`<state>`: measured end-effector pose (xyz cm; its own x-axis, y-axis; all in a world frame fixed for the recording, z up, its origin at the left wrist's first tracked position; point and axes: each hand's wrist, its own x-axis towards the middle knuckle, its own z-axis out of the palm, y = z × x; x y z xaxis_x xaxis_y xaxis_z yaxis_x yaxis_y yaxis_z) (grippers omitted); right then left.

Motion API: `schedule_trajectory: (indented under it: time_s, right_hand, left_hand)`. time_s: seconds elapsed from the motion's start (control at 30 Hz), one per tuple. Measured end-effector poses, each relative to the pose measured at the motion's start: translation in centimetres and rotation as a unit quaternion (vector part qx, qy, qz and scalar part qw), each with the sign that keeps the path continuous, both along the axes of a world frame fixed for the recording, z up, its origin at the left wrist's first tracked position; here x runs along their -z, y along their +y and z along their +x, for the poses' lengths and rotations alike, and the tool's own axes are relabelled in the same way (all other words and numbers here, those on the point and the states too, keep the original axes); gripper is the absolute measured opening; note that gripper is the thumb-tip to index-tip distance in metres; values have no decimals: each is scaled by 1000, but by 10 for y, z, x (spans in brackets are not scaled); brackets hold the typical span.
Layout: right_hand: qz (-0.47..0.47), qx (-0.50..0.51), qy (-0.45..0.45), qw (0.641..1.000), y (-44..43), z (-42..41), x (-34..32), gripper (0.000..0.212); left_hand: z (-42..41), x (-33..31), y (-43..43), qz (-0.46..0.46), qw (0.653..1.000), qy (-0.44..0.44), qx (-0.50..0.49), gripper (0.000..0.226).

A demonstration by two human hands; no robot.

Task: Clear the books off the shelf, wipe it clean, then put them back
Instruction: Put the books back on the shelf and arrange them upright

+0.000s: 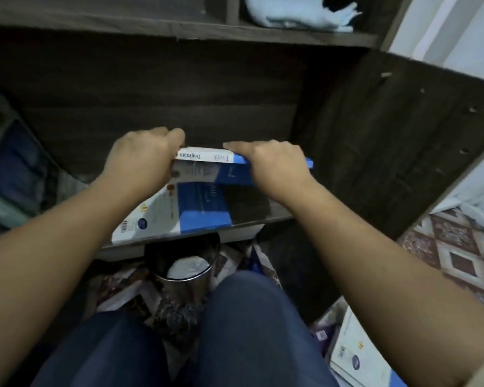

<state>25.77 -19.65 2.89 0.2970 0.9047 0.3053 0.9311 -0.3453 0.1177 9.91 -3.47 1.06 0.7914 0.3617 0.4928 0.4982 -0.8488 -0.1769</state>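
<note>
Head view: one book (pixel 207 166), spine up on the low shelf (pixel 249 208), leaning over a flat book (pixel 201 210); my left hand (pixel 143 157) grips its left end, my right hand (pixel 274 160) clasps the spine further right. Paperback, probably fairly stiff and moderately heavy, glossy cover likely slippery; best held at both ends. Fingertips hidden behind it; cover print blurred.
</note>
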Motion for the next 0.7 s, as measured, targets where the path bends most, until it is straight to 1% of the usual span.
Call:
schedule_trajectory:
  time_s: [0.07,0.1,0.13,0.2,0.27,0.33,0.37,0.47,0.53,0.57,0.63,0.67,0.7]
  right_hand:
    - [5,-34,-17,999,23,-6,19,62]
    - [-7,-53,-21,998,36,-10,31,66]
    - [-26,-67,-20,997,47,-13,45,70]
    - [-66,-91,-3,994,62,-18,73,72]
    - [-102,-116,29,987,71,-27,101,72]
    - [-150,-117,77,979,74,-34,132,71]
    - [-174,-112,96,974,76,-37,147,70]
    - [-183,-89,135,970,75,-33,177,72]
    - [-185,-90,157,966,78,-25,184,62]
    - [-190,-95,163,964,81,-22,186,57]
    - [-202,-99,173,959,86,-16,189,59]
    - [-206,-99,178,957,88,-14,189,61]
    - [-208,-99,179,956,91,-13,189,61]
  left_hand:
    - [-14,19,15,28,999,-29,-4,18]
    - [-24,29,21,31,999,-33,-6,17]
    - [-34,39,26,32,999,-31,-14,19]
    - [-49,66,35,26,999,-1,-31,32]
    - [-64,96,40,-15,996,60,-64,41]
    - [-75,135,41,-82,983,120,-112,42]
    - [-79,150,40,-111,978,136,-113,41]
    - [-82,171,47,-168,973,125,-93,32]
    - [-82,173,58,-199,966,142,-83,33]
    - [-81,175,64,-219,961,152,-79,42]
    - [-79,175,65,-263,950,149,-82,72]
    - [-76,175,64,-276,946,141,-89,77]
    - [-73,176,62,-283,945,134,-96,75]
